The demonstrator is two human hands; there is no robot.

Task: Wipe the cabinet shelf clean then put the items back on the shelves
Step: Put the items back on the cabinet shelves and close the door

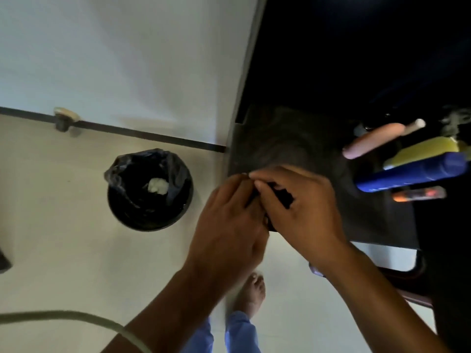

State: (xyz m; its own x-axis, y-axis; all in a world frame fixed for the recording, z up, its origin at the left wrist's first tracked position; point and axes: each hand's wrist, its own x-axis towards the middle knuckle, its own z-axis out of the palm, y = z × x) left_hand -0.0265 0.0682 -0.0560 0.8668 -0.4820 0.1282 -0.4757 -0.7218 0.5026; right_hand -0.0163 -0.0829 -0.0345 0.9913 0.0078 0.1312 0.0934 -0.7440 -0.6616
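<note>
Shelf (293,138) of the dark cabinet sits right of centre, surface dim and grey, upper cabinet interior above it black and unreadable. Both hands meet at the shelf's front left edge. Left hand (226,220) and right hand (303,210) both curl their fingers round a small black object (281,196), pinched between them; only bits of it show between the fingers, so can't tell what it is, cloth or otherwise. Fingertips of both hands touch each other just above it. On the shelf's right side lie several items, tilted, pointing out to the right: a pinkish rolling-pin-like cylinder (374,140) with a pale handle end, a yellow item (423,151) just below it, a blue tube (410,171) touching the yellow one, and a small blurred orange-tinted item (418,194) below the blue tube. Exact identity of these unclear from blur. Left of the cabinet, on the pale floor (63,238), stands a round black bin (150,189) lined with a black bag, a white crumpled wad (158,186) inside. A dark skirting line (142,135) runs along the base of the white wall (114,59), with a small fitting (65,119) on it. Bare foot (251,291) and blue trouser legs (237,332) show at the bottom, and a pale cable (76,317) arcs across the lower left corner.
</note>
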